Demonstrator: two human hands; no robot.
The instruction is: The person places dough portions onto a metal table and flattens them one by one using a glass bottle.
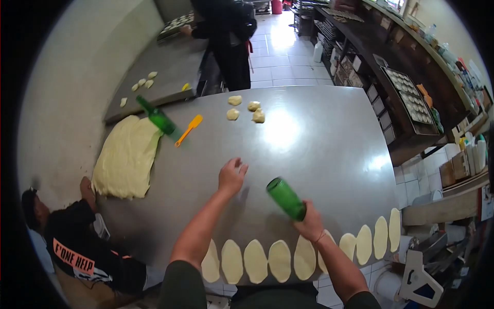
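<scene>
My right hand (310, 220) grips a green glass bottle (286, 199) at its neck end, the base pointing up and to the left above the steel table (206, 154). My left hand (232, 176) is held over the table's middle, fingers loosely bent and apart, with nothing in them. Along the near edge lies a row of several flattened oval dough pieces (280, 260), some partly behind my right forearm. Farther off sit several small dough lumps (235, 100). A large folded slab of dough (127, 157) rests at the left.
A second green bottle (161, 121) and an orange spatula (189, 131) lie near the slab. One person (226, 41) stands at another table (170, 64) behind; another person (85, 247) is at the lower left. Filled trays (409, 96) sit on the right counter.
</scene>
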